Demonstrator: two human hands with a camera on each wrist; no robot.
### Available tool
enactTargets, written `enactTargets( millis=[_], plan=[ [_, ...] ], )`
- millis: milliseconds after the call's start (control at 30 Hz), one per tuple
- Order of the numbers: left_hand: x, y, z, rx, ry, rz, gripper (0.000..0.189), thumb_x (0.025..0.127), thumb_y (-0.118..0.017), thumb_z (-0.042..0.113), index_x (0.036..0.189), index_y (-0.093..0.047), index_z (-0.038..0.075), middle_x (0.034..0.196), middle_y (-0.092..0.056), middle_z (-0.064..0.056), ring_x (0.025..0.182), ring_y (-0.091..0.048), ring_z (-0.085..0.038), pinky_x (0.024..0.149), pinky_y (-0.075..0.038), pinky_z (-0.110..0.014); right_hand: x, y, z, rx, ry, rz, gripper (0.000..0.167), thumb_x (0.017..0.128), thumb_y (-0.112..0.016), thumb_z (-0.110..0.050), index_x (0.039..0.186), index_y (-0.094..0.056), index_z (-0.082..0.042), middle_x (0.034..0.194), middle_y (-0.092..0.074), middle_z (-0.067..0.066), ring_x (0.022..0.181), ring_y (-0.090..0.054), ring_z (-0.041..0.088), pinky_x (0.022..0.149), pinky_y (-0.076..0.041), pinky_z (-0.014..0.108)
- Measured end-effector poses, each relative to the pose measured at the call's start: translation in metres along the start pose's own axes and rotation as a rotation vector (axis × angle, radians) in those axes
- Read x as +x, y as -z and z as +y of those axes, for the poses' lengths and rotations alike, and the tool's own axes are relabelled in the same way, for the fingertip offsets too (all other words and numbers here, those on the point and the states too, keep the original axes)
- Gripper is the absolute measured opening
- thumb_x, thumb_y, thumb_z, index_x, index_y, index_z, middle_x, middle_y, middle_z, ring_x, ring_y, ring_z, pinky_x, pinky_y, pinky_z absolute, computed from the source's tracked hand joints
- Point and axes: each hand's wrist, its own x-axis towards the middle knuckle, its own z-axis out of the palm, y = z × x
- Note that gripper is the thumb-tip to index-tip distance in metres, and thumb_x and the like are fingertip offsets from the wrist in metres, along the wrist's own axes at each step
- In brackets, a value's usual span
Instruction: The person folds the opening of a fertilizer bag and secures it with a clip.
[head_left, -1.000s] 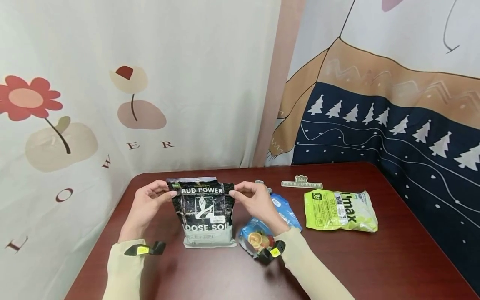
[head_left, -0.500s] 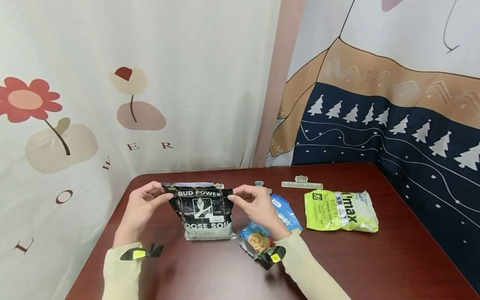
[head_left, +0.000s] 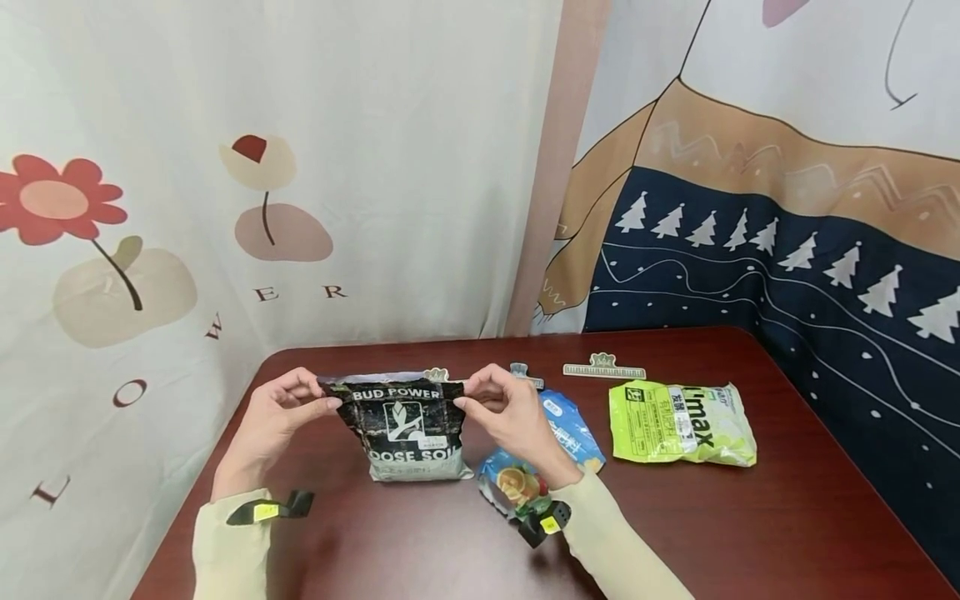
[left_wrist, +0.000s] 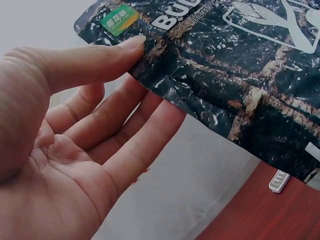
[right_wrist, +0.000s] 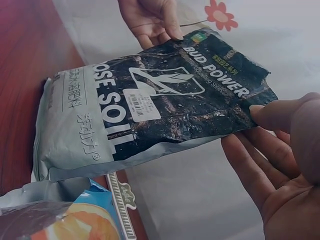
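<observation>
A black and grey bag of loose soil [head_left: 408, 429] stands upright on the table, its top edge leaning back. My left hand [head_left: 273, 421] pinches the bag's upper left corner between thumb and fingers. At the upper right corner, my right hand [head_left: 517, 421] pinches the bag the same way. In the left wrist view the thumb [left_wrist: 95, 62] lies on the front of the bag [left_wrist: 225, 75], with fingers behind it. The right wrist view shows the bag [right_wrist: 150, 100] stretched between both hands, its base on the table.
A blue bag with fruit pictures [head_left: 573, 433] lies beneath my right wrist. To the right lies a lime-green bag [head_left: 682, 422]. Behind them are a pale clip [head_left: 603, 367] and a blue-grey clip [head_left: 525, 375]; another clip [head_left: 437, 375] shows behind the soil bag.
The top of the soil bag has come down and tilted back, uncovering a clip behind it. My left hand has shifted slightly left and down with the corner it pinches.
</observation>
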Motion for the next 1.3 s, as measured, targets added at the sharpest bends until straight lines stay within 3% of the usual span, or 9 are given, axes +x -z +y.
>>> enactTargets(
  millis=[167,267,400,533,833,1100,1300],
  plan=[
    [-0.001,0.006,-0.004,-0.018,-0.119,-0.051,0.024,0.084,-0.072,-0.016,0.083,-0.069,0.007,0.084,-0.073,0.006,0.082,-0.067,-0.006,0.075,-0.055,-0.020,0.000,-0.001,0.001,-0.027,0.079,-0.007,0.012,0.095,-0.071,-0.004,0.093,-0.073,-0.015,0.093,-0.079,0.004,0.084,-0.076,0.022,0.074,-0.061,0.026],
    [-0.001,0.008,-0.004,0.061,-0.164,-0.058,0.018,0.083,-0.072,-0.017,0.090,-0.077,-0.001,0.091,-0.074,0.008,0.090,-0.066,-0.005,0.077,-0.055,-0.018,0.000,-0.001,0.002,-0.044,0.134,-0.009,0.016,0.095,-0.070,-0.002,0.096,-0.079,-0.015,0.095,-0.079,0.004,0.082,-0.075,0.024,0.072,-0.060,0.025],
    [0.000,0.005,0.003,0.253,-0.131,-0.059,0.024,0.083,-0.081,-0.003,0.107,-0.078,-0.003,0.097,-0.075,0.013,0.092,-0.065,-0.001,0.076,-0.053,-0.016,-0.002,-0.002,0.001,-0.032,0.190,0.000,0.013,0.094,-0.073,-0.003,0.102,-0.080,-0.011,0.098,-0.079,0.007,0.080,-0.075,0.024,0.069,-0.060,0.026],
    [0.002,0.000,0.010,0.345,-0.095,-0.045,0.032,0.083,-0.085,0.007,0.113,-0.078,0.001,0.100,-0.076,0.015,0.093,-0.067,0.000,0.072,-0.054,-0.017,-0.003,-0.005,0.000,-0.049,0.212,0.027,0.011,0.093,-0.075,-0.007,0.102,-0.081,-0.011,0.096,-0.079,0.005,0.080,-0.075,0.017,0.069,-0.061,0.026],
    [-0.001,-0.001,0.013,0.380,-0.134,-0.030,0.027,0.082,-0.084,0.004,0.108,-0.079,0.000,0.094,-0.077,0.012,0.085,-0.069,-0.001,0.069,-0.055,-0.018,-0.005,-0.009,-0.001,-0.171,0.251,0.065,0.014,0.091,-0.079,-0.012,0.103,-0.083,-0.017,0.088,-0.078,-0.003,0.069,-0.064,0.004,0.060,-0.053,0.021],
    [-0.002,0.001,0.012,0.363,-0.125,-0.039,0.026,0.083,-0.083,0.003,0.109,-0.079,-0.002,0.095,-0.078,0.008,0.084,-0.071,-0.004,0.072,-0.060,-0.023,-0.003,-0.009,0.000,-0.135,0.253,0.051,0.016,0.091,-0.078,-0.008,0.105,-0.082,-0.015,0.089,-0.078,0.000,0.070,-0.063,0.006,0.060,-0.053,0.020],
    [-0.003,0.003,0.013,0.480,-0.065,-0.002,0.032,0.084,-0.086,0.016,0.114,-0.080,0.011,0.103,-0.078,0.017,0.096,-0.069,0.005,0.075,-0.055,-0.018,-0.005,-0.011,-0.001,-0.126,0.183,0.035,0.023,0.093,-0.076,-0.013,0.115,-0.079,-0.016,0.084,-0.071,0.001,0.068,-0.062,0.008,0.066,-0.059,0.022]
  ],
)
